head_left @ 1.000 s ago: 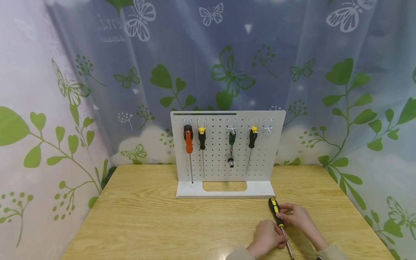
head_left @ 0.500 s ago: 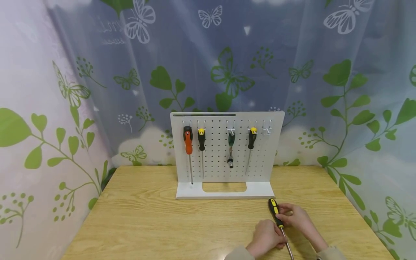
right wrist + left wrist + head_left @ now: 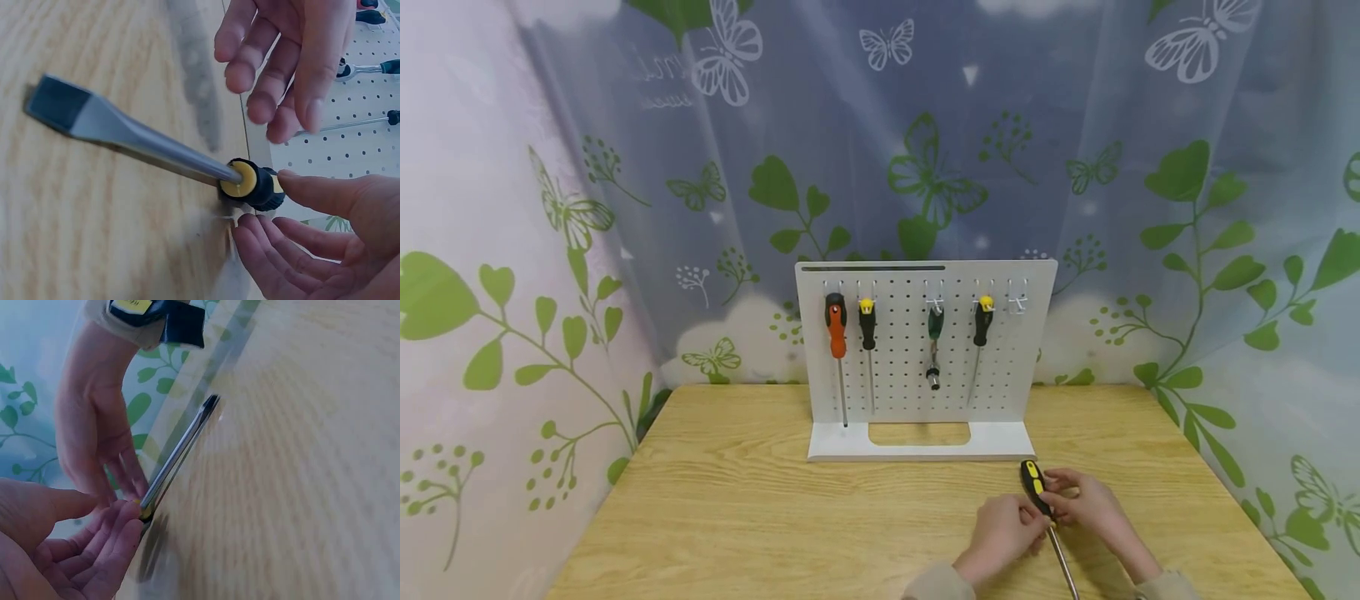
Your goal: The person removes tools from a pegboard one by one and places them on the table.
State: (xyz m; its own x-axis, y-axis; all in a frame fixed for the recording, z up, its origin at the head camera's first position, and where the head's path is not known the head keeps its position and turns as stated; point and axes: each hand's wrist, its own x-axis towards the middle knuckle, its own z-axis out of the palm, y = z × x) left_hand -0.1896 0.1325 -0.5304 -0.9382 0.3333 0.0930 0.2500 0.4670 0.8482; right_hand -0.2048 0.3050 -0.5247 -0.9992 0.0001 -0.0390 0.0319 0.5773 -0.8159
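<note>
A flat-blade screwdriver [image 3: 1062, 558] with a black and yellow handle lies at a slant near the table's front right. My right hand [image 3: 1088, 502] pinches its handle, thumb on top; in the right wrist view the thumb [image 3: 319, 190] touches the handle and the fingers lie below it. My left hand [image 3: 1003, 529] is beside the joint of handle and shaft. In the right wrist view its loosely bent fingers [image 3: 269, 69] stand apart from the shaft. The blade tip [image 3: 211, 403] points toward the near edge, close to the tabletop; whether it touches I cannot tell.
Behind the hands stands a white pegboard [image 3: 895, 379]. On it hang an orange-black screwdriver [image 3: 837, 333], two black screwdrivers with yellow tops [image 3: 867, 323], and a green-handled ratchet wrench [image 3: 936, 325]. A bare hook [image 3: 1017, 305] sits at its right. A patterned curtain [image 3: 700, 250] surrounds the table.
My left hand has let go of the shaft and moved slightly up and left, nearer the handle. The right hand and screwdriver have hardly moved.
</note>
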